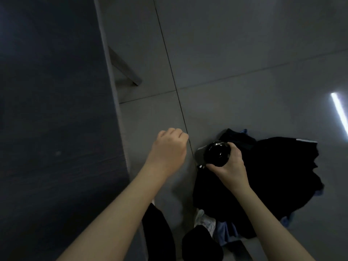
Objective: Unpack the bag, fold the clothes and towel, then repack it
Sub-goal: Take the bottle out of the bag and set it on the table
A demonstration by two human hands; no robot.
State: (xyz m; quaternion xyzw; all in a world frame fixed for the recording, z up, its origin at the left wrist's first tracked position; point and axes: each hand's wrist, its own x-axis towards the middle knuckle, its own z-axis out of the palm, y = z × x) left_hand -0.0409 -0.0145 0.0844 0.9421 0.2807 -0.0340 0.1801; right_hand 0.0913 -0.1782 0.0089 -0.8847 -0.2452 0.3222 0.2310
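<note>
Two hands are seen from above. Far to the left of all the fingers, a dark table top (56, 110) is seen. The left hand (167, 149) is held over the grey floor (244, 53), just right of the table edge. Its fingers are curled in toward the palm, and nothing is seen in them.

Just to the right of those curled fingers, a shiny black round thing (217, 153) is held up by the right hand (230, 166). The thumb is pressed on its near side and the fingers are wrapped round its far side, so it is gripped tight. Only its round end is shown, so its long side is thought to point up and down. What it is cannot be told.

Under and to the right of the right fingers, a black heap (282, 176) is spread on the floor. It is taken to be the bag and its clothes, but the two cannot be told apart in the dark. Nearer than the fingers, at the heap's near edge, a white cloth (205, 221) and a blue cloth (226, 232) are seen poking out.

Unpacking is judged to be under way. The round thing should be put down off to the left. The left hand is nearer to that side, and the right hand is nearer to the heap.
</note>
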